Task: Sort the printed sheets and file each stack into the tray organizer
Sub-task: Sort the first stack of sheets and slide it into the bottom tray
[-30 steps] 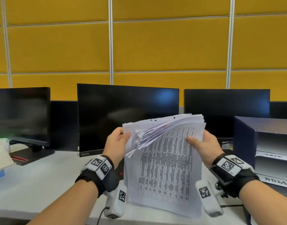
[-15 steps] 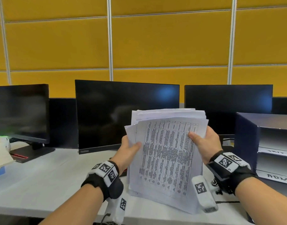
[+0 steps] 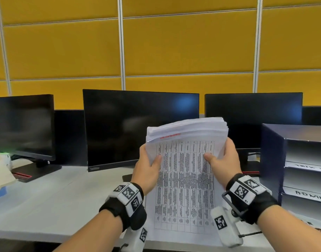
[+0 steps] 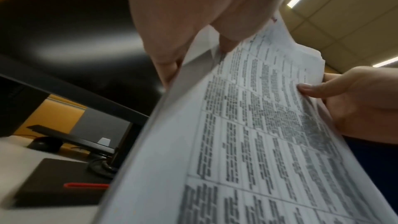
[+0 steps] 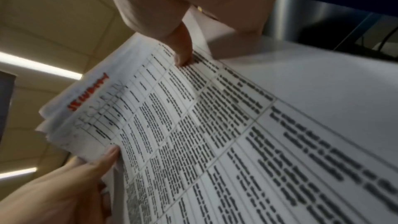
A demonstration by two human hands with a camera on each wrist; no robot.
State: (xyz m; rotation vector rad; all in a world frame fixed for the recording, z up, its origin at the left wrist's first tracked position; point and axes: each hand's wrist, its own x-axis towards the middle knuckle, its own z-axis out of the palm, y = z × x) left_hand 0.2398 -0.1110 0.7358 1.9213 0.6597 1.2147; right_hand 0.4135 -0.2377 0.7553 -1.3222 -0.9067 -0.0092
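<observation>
A person holds a thick stack of printed sheets [image 3: 185, 179] upright above the near edge of a white counter [image 3: 47, 202]. The left hand [image 3: 148, 170] grips the stack's left edge, the right hand [image 3: 225, 160] its right edge, thumbs pressed on the front page's table. A dark blue tray organizer [image 3: 272, 160] stands just to the right; three dark monitors [image 3: 137, 128] line the far side.

The head camera is looking forward and down from behind both wrists. Each wrist camera is peering upward from just below its fingers [image 4: 170, 67], very near the printed sheets [image 3: 185, 179], which all three views are sharing.
</observation>
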